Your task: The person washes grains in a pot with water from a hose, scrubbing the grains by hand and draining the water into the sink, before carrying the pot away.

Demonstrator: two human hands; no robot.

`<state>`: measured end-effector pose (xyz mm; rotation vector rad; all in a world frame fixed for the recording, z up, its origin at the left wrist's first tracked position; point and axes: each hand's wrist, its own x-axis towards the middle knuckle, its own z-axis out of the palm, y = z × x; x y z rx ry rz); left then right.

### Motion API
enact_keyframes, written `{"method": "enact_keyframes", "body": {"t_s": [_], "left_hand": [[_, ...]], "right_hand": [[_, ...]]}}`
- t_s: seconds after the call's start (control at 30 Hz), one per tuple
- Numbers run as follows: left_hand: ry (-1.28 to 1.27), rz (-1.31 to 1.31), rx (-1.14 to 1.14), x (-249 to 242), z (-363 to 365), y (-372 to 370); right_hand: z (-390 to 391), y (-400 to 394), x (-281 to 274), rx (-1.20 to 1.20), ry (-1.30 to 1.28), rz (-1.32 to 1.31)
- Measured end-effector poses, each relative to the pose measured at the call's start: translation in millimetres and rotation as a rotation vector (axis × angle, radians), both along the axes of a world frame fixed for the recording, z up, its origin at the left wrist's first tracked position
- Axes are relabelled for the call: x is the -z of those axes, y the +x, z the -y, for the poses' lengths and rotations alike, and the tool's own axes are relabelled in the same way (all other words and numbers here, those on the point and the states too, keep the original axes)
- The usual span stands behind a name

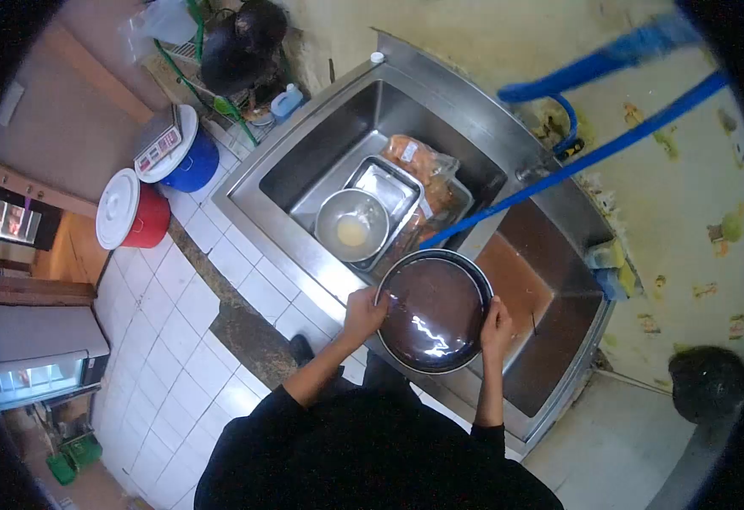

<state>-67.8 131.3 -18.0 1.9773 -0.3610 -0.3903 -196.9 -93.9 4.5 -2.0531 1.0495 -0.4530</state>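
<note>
Between my two hands is a round metal pan with a pale rim and a shiny reddish-brown surface inside, which looks like liquid. My left hand grips its left side. My right hand is closed on the right side. The pan is over the front part of the sink, near the divider between the basins. A blue hose runs down from the upper right, its end close to the pan's far rim. Reddish-brown water stands in the right basin.
The left basin contains a metal bowl, a rectangular metal tray and bagged orange-brown food. Lidded red and blue buckets stand on the tiled floor. A scale sits on the blue bucket's lid.
</note>
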Motion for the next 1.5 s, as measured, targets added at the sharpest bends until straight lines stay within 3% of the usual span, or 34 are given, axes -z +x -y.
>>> {"method": "enact_keyframes", "body": {"t_s": [0.17, 0.2, 0.23, 0.3, 0.37, 0.4, 0.47, 0.57, 0.63, 0.7, 0.83, 0.9, 1.03, 1.1, 1.17, 1.27, 1.37, 1.47, 1.5], "left_hand": [[-0.194, 0.089, -0.037, -21.4, -38.1, 21.7], [-0.225, 0.047, -0.036, -36.4, -52.1, 30.2], [-0.256, 0.005, -0.036, -53.4, -69.3, 40.7], [-0.307, 0.023, -0.056, -81.1, -111.8, 64.9], [-0.304, 0.006, -0.010, -94.5, -160.7, 89.7], [-0.345, 0.024, -0.018, -100.7, -187.3, 103.2], [-0.347, 0.061, -0.042, -114.9, -249.4, 128.4], [-0.362, 0.026, -0.190, -113.8, -342.5, 166.9], [-0.309, 0.008, -0.248, -118.1, -420.3, 190.7], [-0.326, 0.196, -0.360, -106.7, -496.2, 215.8], [-0.123, 0.083, -0.574, -90.7, -663.9, 264.3], [-0.166, 0.103, -0.707, -84.6, -746.8, 285.0], [-0.133, 0.046, -0.990, -74.9, -919.9, 342.7], [-0.071, 0.168, -1.092, -98.5, -1007.8, 369.2], [-0.110, 0.182, -1.209, -93.5, -1091.4, 389.8], [-0.028, 0.094, -1.359, -111.5, -1220.2, 427.8], [0.073, 0.140, -1.416, -111.3, -1349.1, 462.1], [0.104, 0.194, -1.427, -108.9, -1478.3, 497.8], [0.107, 0.265, -1.447, -110.2, -1524.7, 518.7]], "right_hand": [[-48.6, 29.3, -60.1, 0.003, -0.083, 0.102], [-55.8, 33.8, -64.8, 0.018, -0.165, 0.035], [-67.6, 45.8, -68.7, 0.008, -0.136, 0.172], [-96.4, 66.6, -90.9, -0.045, -0.083, 0.130], [-127.9, 93.1, -101.2, -0.094, -0.319, 0.097], [-175.2, 116.0, -132.6, -0.013, -0.217, 0.020], [-230.4, 150.4, -141.9, -0.104, -0.155, 0.124], [-309.3, 216.3, -133.6, -0.304, -0.124, 0.310], [-363.5, 261.2, -116.8, -0.381, -0.073, 0.271], [-441.8, 315.1, -117.1, -0.498, 0.028, 0.190], [-614.1, 430.3, -85.7, -0.684, 0.073, 0.214], [-703.9, 485.6, -60.2, -0.781, 0.038, 0.359], [-905.3, 598.1, -68.9, -1.070, 0.087, 0.242], [-1018.4, 638.9, -88.3, -1.100, 0.126, 0.350], [-1116.3, 680.4, -94.1, -1.218, 0.311, 0.355], [-1265.0, 743.8, -91.7, -1.334, 0.255, 0.307], [-1409.5, 794.3, -86.4, -1.410, 0.317, 0.265], [-1546.0, 841.7, -71.7, -1.447, 0.204, 0.443], [-1588.6, 860.6, -74.5, -1.480, 0.200, 0.347]]}}
